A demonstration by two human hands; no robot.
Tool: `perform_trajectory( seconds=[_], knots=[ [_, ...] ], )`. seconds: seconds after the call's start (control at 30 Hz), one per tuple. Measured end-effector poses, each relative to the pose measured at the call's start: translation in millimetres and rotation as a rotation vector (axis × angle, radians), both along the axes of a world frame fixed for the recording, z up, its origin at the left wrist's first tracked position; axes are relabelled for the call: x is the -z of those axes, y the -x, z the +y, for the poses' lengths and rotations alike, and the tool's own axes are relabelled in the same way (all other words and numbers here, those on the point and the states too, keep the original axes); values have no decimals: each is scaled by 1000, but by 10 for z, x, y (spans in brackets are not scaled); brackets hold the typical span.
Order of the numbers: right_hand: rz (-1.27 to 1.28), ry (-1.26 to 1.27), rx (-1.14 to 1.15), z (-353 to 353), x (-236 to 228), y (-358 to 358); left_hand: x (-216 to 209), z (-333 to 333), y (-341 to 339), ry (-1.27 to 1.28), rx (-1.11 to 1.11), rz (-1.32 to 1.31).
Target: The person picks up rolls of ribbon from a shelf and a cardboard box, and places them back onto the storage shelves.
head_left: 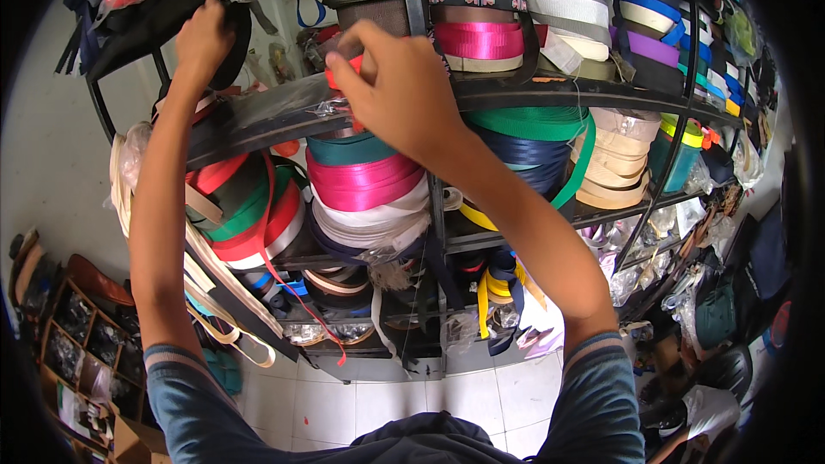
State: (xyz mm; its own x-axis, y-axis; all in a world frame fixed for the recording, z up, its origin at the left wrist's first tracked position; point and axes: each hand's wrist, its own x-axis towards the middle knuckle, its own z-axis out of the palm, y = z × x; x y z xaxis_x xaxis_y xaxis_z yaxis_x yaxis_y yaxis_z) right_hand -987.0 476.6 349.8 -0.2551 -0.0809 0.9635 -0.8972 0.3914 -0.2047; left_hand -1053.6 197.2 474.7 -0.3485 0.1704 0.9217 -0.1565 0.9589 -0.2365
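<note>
At the upper left, my left hand (204,41) is raised with its fingers closed on the edge of a black fabric piece (153,33). The fingertips are partly hidden there. My right hand (402,90) is above the edge of the upper black shelf (266,116), its thumb and forefinger curved and apart. Close behind its thumb is a small red thing (333,79) with clear plastic by it; its kind is unclear. Directly below the right hand, rolls of pink ribbon (361,179) and dark teal strap are stacked on the shelf beneath.
Grey and white webbing rolls (563,9) and a bright pink ribbon roll (479,39) fill the upper shelf. Green webbing (533,127) and beige rolls (612,159) sit lower. A narrow red strap (271,245) hangs down. A divided wooden box (90,331) stands lower left, above white floor tiles (391,404).
</note>
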Motion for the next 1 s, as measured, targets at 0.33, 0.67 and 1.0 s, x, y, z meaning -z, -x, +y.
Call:
perform_trajectory(
  seconds=[0.33, 0.67, 1.0],
  knots=[
    [22, -6, -105, 378, 498, -251, -167, 618, 653, 416, 197, 232],
    [-3, 34, -68, 378, 510, -17, -327, 1382, 501, 663, 658, 247],
    [-78, 44, -115, 197, 544, 12, -130, 1563, -63, 359, 804, -233]
  ],
)
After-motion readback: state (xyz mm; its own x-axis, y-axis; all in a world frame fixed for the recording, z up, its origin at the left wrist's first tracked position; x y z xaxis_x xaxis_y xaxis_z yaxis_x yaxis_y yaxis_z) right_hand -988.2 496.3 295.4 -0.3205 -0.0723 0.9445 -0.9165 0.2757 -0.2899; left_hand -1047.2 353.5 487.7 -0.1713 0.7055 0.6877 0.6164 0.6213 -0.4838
